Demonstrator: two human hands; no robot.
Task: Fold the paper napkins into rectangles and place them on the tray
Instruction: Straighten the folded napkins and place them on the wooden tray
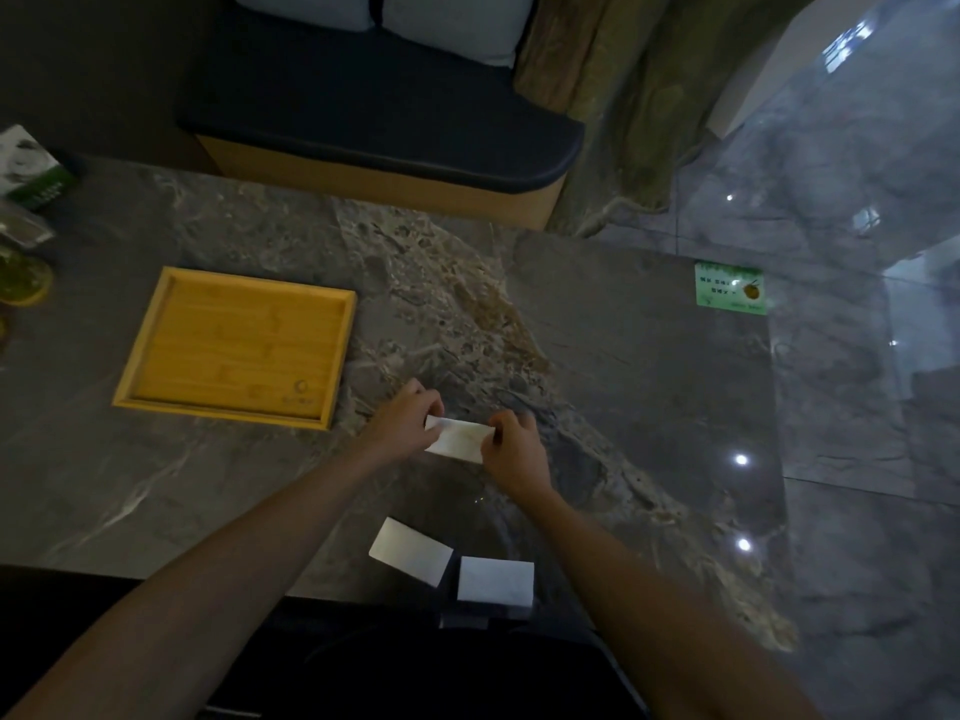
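While most of the frame is taken up by a dark grey marbled table [218,501], a dark-cushioned bench [374,127] with a pale wooden base stands beyond its far edge at the top centre, and a glossy grey tiled floor [857,200] fills the right side. On the table at left of centre lies a square wooden tray [130,379] with a raised rim, well apart from the hands. At the far left edge sit a white and green box [31,166] and, below it, some greenish round objects [23,278] too dim to make out. Near the table's upper right corner lies a small green card [730,289].

Two bare forearms reach up from the bottom of the frame to the table's middle. Between the hands lies a white paper napkin [460,439], folded into a narrow strip and lying on the tabletop just right of the tray's lower right corner. The left hand [405,423] has its fingers curled onto the strip's left end, pinching it; the right hand [511,444] pinches the right end the same way.

Lower down, near the table's near edge, two more white napkins lie side by side: a left folded napkin [410,550], tilted, and a right folded napkin [496,579], squarer to the edge, close to each other but apart.
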